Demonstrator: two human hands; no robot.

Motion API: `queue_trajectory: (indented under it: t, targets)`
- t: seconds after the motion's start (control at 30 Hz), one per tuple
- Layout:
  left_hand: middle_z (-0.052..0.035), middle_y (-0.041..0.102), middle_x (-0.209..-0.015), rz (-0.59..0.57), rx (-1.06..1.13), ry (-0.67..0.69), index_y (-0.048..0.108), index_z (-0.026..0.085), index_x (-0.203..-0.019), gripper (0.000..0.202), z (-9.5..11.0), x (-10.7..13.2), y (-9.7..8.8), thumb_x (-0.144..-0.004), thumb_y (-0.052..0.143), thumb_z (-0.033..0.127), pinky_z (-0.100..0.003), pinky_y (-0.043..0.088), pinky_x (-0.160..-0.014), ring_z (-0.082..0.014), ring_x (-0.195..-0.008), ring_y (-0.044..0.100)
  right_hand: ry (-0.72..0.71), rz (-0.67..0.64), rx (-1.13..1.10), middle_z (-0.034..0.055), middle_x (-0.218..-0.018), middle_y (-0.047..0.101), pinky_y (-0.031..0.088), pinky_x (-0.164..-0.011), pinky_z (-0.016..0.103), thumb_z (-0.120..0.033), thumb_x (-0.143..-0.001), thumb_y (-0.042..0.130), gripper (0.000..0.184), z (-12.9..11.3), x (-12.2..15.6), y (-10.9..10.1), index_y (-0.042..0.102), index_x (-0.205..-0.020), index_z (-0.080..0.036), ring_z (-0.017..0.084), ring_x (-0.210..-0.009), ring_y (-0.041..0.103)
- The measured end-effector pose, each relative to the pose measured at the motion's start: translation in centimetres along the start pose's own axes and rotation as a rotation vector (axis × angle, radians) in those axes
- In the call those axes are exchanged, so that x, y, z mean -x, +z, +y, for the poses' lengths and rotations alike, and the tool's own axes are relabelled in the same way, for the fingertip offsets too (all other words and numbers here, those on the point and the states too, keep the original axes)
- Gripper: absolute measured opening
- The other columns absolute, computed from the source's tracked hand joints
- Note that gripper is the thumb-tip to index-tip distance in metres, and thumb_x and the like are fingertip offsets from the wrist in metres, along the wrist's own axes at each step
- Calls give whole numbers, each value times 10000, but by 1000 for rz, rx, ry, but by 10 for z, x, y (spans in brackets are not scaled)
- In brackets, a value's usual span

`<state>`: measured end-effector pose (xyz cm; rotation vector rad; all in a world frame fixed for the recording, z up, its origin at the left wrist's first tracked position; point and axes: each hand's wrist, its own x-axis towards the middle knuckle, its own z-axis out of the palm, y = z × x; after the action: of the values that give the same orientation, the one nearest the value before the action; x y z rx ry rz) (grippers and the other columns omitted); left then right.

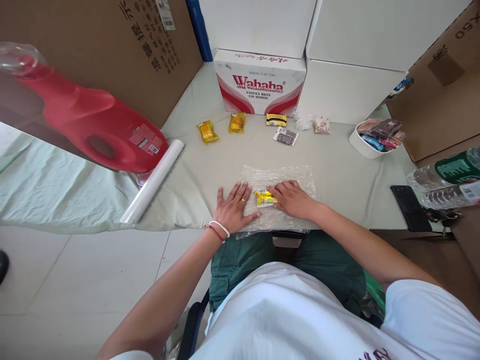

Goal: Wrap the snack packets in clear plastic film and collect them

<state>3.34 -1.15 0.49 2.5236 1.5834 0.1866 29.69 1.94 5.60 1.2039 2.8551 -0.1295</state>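
Observation:
A sheet of clear plastic wrap (279, 175) lies spread at the front edge of the table. Near its middle are small yellow snack packets (264, 200), close together; how many there are I cannot tell. My left hand (233, 207) rests flat on the left part of the wrap, fingers stretched out, just left of the packets. From the right, my right hand (294, 200) has its bent fingers on the right end of the packets and covers part of them.
Small snack packs, among them a yellow one (207, 131) and a grey one (285, 136), lie farther back before a Wahaha carton (260, 85). A white roll (152, 182) and red jug (108, 120) are left. At right are a white tub (362, 145), bottles (450, 167) and a phone (410, 207).

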Motion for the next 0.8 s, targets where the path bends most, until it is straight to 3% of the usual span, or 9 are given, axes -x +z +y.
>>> queue_trajectory:
  t: [0.1,0.23,0.37,0.47,0.53,0.6,0.7,0.8]
  targets:
    - [-165,318,-1701,5,7,-2,250,229,-1671,910,0,0,0,-944,446,740,-722,21,-1253,-382,-1593,267,-4,-23,-17,208,-1350,591,327,-1064,489,-413,-1029,538,635,-2,-2,16,405,-1572,-111,350,-1220,482]
    - [-167,300,-1710,11,34,6,244,227,-1673,864,-4,0,-2,-967,445,683,-700,29,-1263,-374,-1586,291,-43,75,-118,221,-1477,535,260,-1169,548,-496,-1035,516,674,5,14,5,393,-1574,-111,359,-1327,446]
    - [-129,270,-1730,126,48,7,360,256,-1633,732,-8,9,-4,-981,486,563,-626,82,-1293,-347,-1616,219,17,252,-298,197,-1430,571,366,-1127,514,-536,-1067,416,623,12,56,-8,425,-1552,-145,327,-1286,498]
    - [-70,398,-1682,202,56,67,484,317,-1560,599,-10,20,-6,-964,512,369,-596,50,-1315,-312,-1620,219,12,282,-350,196,-1398,577,425,-1074,519,-639,-1021,464,718,8,93,4,419,-1560,-167,338,-1260,521]
    - [-49,540,-1589,179,105,151,516,329,-1531,636,-14,28,-10,-908,469,212,-586,46,-1324,-275,-1578,339,26,243,-318,199,-1347,604,434,-1059,532,-633,-1004,514,752,2,109,20,400,-1575,-157,346,-1225,537]
    - [-52,626,-1505,100,173,228,504,302,-1539,737,-18,36,-14,-820,448,147,-575,70,-1328,-254,-1520,443,101,221,-311,181,-1217,660,461,-1002,514,-525,-1034,516,680,-3,116,36,389,-1581,-143,330,-1129,569]
    - [-91,581,-1548,-34,240,279,435,234,-1581,829,-23,47,-19,-755,495,207,-586,98,-1323,-290,-1541,407,190,252,-379,130,-1017,694,486,-895,458,-375,-1063,477,492,-6,113,46,502,-1497,-144,291,-978,583]
    - [-116,550,-1573,-63,232,232,475,218,-1544,737,-22,55,-20,-818,561,316,-620,85,-1311,-324,-1573,340,163,279,-452,107,-940,683,483,-852,422,-345,-1072,449,328,-1,104,36,705,-1208,-192,262,-927,577]
